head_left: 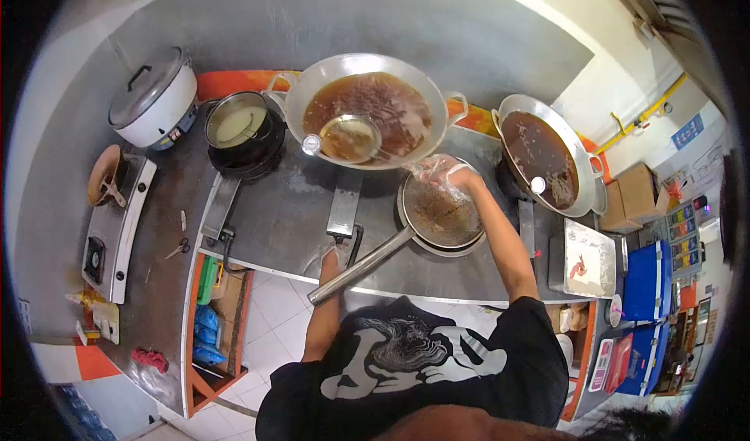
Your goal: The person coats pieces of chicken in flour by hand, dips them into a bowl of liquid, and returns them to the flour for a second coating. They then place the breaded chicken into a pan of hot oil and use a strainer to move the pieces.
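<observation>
Right hand [444, 172], in a clear plastic glove, closed on the long-handled round steel skimmer [350, 138] dipped in the big silver wok of brown oil [367, 109], likely straining; left hand [332, 255] grips the long steel handle of the mesh strainer pan [441, 214] beside that wok, steadying it.

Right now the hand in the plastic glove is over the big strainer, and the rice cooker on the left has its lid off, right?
Not quite. The head view shows the rice cooker with its lid on. The rest holds: the gloved right hand is over the big strainer.
</observation>
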`<state>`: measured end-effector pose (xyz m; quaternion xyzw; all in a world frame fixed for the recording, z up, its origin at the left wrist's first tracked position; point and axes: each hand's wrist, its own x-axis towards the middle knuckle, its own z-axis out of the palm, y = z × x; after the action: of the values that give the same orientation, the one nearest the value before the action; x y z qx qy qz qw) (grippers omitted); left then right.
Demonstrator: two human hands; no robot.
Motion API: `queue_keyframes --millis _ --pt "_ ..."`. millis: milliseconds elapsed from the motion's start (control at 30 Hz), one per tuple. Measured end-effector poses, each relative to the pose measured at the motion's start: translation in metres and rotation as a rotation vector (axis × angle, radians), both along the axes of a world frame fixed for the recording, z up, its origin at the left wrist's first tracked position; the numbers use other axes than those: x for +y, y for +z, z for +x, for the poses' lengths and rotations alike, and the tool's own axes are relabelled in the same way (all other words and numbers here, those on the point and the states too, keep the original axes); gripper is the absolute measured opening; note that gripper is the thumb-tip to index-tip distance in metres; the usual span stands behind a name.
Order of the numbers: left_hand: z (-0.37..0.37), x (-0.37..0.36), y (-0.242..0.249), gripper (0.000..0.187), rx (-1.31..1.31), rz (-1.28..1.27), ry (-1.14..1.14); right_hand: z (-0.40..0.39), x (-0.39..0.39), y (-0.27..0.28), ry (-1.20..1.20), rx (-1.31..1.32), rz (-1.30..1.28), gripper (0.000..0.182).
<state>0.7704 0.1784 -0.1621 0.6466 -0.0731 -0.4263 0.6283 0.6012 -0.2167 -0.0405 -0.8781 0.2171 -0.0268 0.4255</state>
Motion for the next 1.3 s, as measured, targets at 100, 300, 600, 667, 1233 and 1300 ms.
queue_keyframes --millis 100,300,600,667,1233,1300 --pt "0.001 0.003 0.021 0.035 -0.048 0.032 -0.073 -0.023 0.017 0.002 -0.129 0.077 0.098 0.040" --pt "-0.005 0.026 0.072 0.038 -0.161 -0.106 -0.206 -0.088 0.123 0.126 -0.336 -0.004 -0.309 0.035" --pt "0.026 0.045 -0.037 0.030 -0.082 -0.003 -0.213 -0.255 0.204 0.014 -0.865 0.178 -0.362 0.037" --pt "0.014 0.045 0.004 0.027 -0.083 -0.096 -0.174 -0.269 0.218 0.010 -0.808 0.354 -0.417 0.043" --pt "0.065 0.041 -0.089 0.037 0.231 0.067 -0.179 -0.210 0.245 0.066 -0.850 0.435 -0.627 0.061" --pt "0.066 0.057 -0.092 0.037 0.392 0.068 -0.114 -0.186 0.245 0.089 -0.883 0.383 -0.520 0.054"
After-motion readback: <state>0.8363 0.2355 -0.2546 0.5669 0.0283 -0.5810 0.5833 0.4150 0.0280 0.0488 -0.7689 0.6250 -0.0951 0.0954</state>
